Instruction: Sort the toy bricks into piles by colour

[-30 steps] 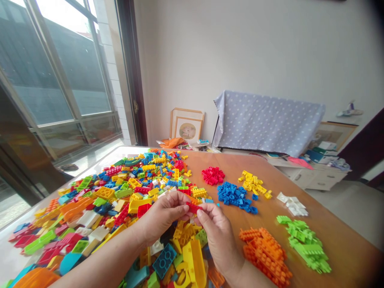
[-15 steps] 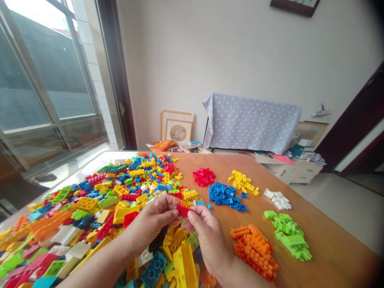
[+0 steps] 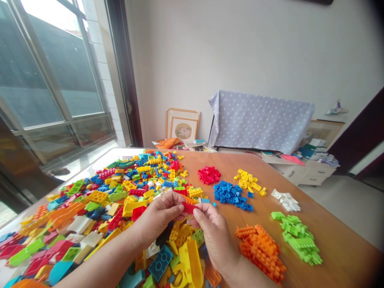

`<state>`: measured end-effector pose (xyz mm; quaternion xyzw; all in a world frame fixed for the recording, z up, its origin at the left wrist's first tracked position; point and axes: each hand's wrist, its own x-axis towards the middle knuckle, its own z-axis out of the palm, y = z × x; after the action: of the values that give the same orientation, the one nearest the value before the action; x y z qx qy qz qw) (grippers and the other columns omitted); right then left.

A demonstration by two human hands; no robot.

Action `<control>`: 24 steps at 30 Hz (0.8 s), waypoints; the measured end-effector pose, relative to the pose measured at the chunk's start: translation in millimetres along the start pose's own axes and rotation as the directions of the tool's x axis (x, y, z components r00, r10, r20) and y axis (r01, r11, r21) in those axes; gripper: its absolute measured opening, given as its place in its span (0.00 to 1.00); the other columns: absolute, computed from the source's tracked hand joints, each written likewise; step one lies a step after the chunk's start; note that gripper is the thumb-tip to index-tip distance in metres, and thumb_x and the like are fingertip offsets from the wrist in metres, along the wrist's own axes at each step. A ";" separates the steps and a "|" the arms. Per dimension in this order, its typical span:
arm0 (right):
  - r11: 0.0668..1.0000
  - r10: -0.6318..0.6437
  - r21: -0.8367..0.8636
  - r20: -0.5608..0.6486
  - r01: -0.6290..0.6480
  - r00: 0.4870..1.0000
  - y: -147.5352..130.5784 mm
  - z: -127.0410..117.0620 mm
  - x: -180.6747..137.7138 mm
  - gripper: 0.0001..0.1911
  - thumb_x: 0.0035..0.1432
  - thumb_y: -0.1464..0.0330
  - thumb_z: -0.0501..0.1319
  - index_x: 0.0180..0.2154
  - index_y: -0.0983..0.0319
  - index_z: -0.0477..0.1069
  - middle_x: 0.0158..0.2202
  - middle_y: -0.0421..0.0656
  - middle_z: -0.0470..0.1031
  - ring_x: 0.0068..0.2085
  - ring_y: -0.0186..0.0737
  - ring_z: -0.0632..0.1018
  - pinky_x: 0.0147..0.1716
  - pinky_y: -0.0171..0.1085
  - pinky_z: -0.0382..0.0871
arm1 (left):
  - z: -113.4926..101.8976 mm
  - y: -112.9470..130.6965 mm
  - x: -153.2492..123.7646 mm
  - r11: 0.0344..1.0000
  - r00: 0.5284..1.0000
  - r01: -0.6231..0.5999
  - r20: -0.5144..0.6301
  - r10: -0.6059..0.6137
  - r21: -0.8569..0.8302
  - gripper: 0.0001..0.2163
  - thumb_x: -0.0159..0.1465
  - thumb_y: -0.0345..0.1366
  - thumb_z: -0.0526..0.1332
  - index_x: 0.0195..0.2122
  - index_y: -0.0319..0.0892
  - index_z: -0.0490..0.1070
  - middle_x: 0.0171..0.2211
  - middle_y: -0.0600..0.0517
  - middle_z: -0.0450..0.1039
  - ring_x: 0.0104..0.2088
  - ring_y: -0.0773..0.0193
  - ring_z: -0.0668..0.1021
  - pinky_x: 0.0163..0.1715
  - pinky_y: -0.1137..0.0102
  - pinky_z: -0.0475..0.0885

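Observation:
Both hands meet over the near edge of a big mixed pile of coloured plastic bricks [image 3: 99, 200]. My left hand [image 3: 159, 218] and my right hand [image 3: 213, 234] each pinch one end of a small red brick [image 3: 188, 207], held just above the pile. Fingers of both hands are curled closed round it. Below the hands lie a long yellow brick [image 3: 192, 260] and a blue square brick [image 3: 160, 262].
Sorted heaps sit on the wooden table [image 3: 336, 244]: red [image 3: 209, 175], blue [image 3: 231, 195], yellow [image 3: 250, 182], white [image 3: 286, 200], green [image 3: 298, 236], orange [image 3: 261, 252]. A large window [image 3: 54, 80] is at the left. A polka-dot cloth [image 3: 261, 120] covers something behind the table.
The hands keep their pinch on the red brick in the same spot; only the camera view has swung slightly.

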<state>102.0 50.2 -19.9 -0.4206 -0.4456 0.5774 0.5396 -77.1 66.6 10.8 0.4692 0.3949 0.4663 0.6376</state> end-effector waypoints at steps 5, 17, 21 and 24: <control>1.000 -0.007 -0.029 0.024 0.008 1.000 2.3 -2.8 -0.5 0.18 0.61 0.53 0.66 0.44 0.60 0.75 0.41 0.43 0.79 0.39 0.41 0.78 0.43 0.40 0.71 | 1.2 1.3 -0.3 1.000 1.000 -0.029 -0.001 0.029 -0.008 0.16 0.57 0.44 0.74 0.38 0.40 0.74 0.33 0.50 0.77 0.34 0.65 0.78 0.37 0.71 0.73; 0.999 -0.041 -0.008 0.039 0.041 0.998 2.7 -0.9 0.5 0.17 0.60 0.54 0.67 0.43 0.60 0.74 0.39 0.43 0.78 0.39 0.42 0.77 0.42 0.40 0.72 | 2.9 2.8 0.0 1.000 1.000 -0.019 0.009 0.019 0.023 0.16 0.56 0.45 0.74 0.37 0.40 0.73 0.32 0.51 0.76 0.34 0.65 0.78 0.36 0.71 0.73; 0.999 -0.044 -0.017 0.029 0.045 0.999 4.5 -1.4 1.9 0.16 0.62 0.55 0.66 0.43 0.59 0.74 0.38 0.42 0.78 0.38 0.41 0.76 0.41 0.39 0.71 | 2.9 3.3 0.0 1.000 1.000 -0.007 0.017 0.007 0.019 0.16 0.56 0.44 0.74 0.37 0.40 0.73 0.32 0.51 0.77 0.33 0.65 0.79 0.35 0.71 0.73; 0.999 -0.044 -0.028 0.027 0.045 0.999 4.7 -2.0 0.8 0.16 0.62 0.55 0.66 0.43 0.59 0.74 0.38 0.42 0.78 0.37 0.40 0.76 0.40 0.38 0.71 | 2.0 1.7 0.0 1.000 1.000 0.012 0.010 -0.012 0.009 0.17 0.56 0.44 0.74 0.41 0.41 0.74 0.34 0.50 0.78 0.34 0.64 0.80 0.36 0.70 0.74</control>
<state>102.7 51.0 -24.9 -0.4108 -0.4700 0.5643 0.5403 -75.6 66.4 13.0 0.4720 0.3965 0.4582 0.6404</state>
